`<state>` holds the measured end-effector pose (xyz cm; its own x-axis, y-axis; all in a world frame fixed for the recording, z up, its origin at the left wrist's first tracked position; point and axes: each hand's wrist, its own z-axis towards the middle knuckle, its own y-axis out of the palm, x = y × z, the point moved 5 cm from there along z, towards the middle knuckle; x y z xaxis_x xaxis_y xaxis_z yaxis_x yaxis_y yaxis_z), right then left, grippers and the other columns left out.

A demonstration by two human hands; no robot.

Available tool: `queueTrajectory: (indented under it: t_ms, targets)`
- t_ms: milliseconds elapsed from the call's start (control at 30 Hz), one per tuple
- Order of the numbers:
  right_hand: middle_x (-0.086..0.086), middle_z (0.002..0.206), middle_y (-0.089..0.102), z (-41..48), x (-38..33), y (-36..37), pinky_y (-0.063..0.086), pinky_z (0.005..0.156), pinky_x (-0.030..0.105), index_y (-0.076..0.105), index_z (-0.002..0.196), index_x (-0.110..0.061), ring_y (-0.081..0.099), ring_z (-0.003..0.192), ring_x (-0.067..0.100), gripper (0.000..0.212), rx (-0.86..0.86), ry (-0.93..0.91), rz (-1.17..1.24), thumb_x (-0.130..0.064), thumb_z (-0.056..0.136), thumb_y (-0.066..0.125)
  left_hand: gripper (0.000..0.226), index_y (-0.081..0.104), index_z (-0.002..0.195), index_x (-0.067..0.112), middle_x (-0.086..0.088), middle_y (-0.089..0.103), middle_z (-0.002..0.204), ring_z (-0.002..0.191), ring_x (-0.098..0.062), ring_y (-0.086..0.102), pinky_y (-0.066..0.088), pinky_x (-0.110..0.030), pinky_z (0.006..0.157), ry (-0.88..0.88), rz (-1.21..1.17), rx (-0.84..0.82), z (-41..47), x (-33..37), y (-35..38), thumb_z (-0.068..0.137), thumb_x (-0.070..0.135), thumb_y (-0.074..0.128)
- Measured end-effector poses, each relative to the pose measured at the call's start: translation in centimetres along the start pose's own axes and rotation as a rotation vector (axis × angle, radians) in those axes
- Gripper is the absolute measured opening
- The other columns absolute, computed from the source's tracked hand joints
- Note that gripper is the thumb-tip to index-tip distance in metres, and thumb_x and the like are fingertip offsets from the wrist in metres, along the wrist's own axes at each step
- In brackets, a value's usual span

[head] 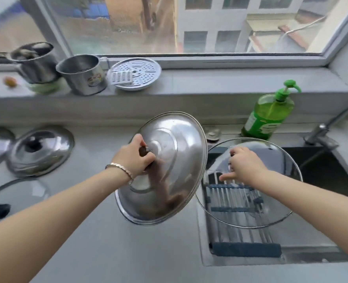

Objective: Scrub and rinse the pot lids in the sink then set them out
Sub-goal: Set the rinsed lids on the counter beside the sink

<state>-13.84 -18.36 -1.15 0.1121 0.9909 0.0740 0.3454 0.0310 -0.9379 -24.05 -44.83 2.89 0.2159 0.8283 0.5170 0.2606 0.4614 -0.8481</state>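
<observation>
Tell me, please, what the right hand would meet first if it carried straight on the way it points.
Probably the steel lid, held up by the left hand: the right hand, gripping the knob of the glass lid, points left at the steel rim. Depth is unclear.

Your left hand grips a steel lid by its knob, your right hand a glass lid, over the sink.
</observation>
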Motion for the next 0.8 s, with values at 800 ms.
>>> queueTrajectory:
  t_ms: [800]
  targets:
    - [0.015,0.134,0.045,13.1,-50.2,-5.6,0.027,0.100,0.024,0.070,0.080,0.000,0.032,0.129,0.027,0.049,0.063,-0.037,0.495,-0.049,0.076,0.067,0.048,0.036,0.133,0.016,-0.017,0.049,0.123,0.108,-0.033,0.053,0.043,-0.034,0.083,-0.141,0.654,-0.218,1.9,-48.4,-24.8,0.088,0.026,0.050]
